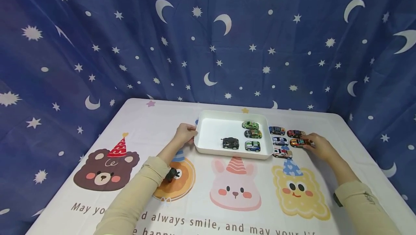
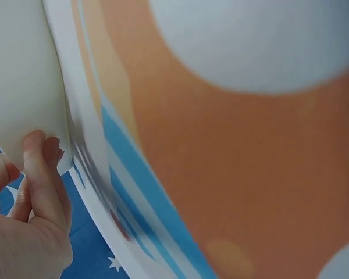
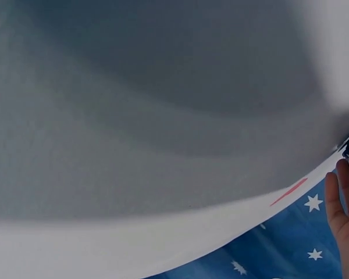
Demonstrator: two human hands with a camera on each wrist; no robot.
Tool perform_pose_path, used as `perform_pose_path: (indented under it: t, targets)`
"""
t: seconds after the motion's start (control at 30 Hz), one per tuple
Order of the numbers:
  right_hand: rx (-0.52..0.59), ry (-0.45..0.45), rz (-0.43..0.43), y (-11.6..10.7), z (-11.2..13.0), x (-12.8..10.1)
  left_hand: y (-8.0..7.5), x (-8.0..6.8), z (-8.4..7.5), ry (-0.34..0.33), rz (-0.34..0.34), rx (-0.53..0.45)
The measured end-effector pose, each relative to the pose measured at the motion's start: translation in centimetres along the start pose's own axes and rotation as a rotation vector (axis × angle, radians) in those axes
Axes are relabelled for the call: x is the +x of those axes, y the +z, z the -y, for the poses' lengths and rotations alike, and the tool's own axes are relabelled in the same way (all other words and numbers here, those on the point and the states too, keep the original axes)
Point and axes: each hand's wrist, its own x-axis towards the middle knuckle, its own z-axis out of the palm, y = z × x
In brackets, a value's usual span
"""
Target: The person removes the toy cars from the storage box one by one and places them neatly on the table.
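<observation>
Big backdrop first: a blue star-and-moon curtain (image 1: 208, 36) hangs behind and drapes down both sides of the counter (image 1: 328, 123), whose white cloth shows a bear, a bunny and a yellow face, with a line of print along the near edge. Plenty of bare cloth on the left half and across the front; the far edge runs just behind the tray.

The white tray (image 1: 211, 132) sits at the centre back, its left half open. Inside, three toy cars stack along its right wall, green one (image 1: 250, 125) at the top, and a black car (image 1: 230, 143) sits alone near the middle front.

Just off the tray's right rim, five more cars crowd in two short columns, well in from the counter's right edge.

The left hand (image 1: 184, 133) is on the tray's left rim, fingers curled against the wall, and the wrist view shows fingertips (image 2: 38, 145) pressing the white side. The right hand (image 1: 320, 147) grips the orange car (image 1: 298, 142) at the outer column, fingers closed on its rear end.
</observation>
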Motion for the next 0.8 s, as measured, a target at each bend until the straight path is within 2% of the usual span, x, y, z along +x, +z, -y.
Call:
perform_pose_path:
  t: [0.27,0.53,0.8]
  targets:
    - [0.026,0.109,0.015,-0.09,0.10,-0.65,0.43,0.03,-0.11,0.027,0.012,0.002]
    - [0.027,0.079,0.026,0.02,0.18,-0.33,0.61,0.28,-0.26,-0.004,-0.007,0.030]
    - [-0.037,0.067,0.006,0.34,0.93,0.15,-0.02,0.12,-0.09,0.013,0.003,0.019]
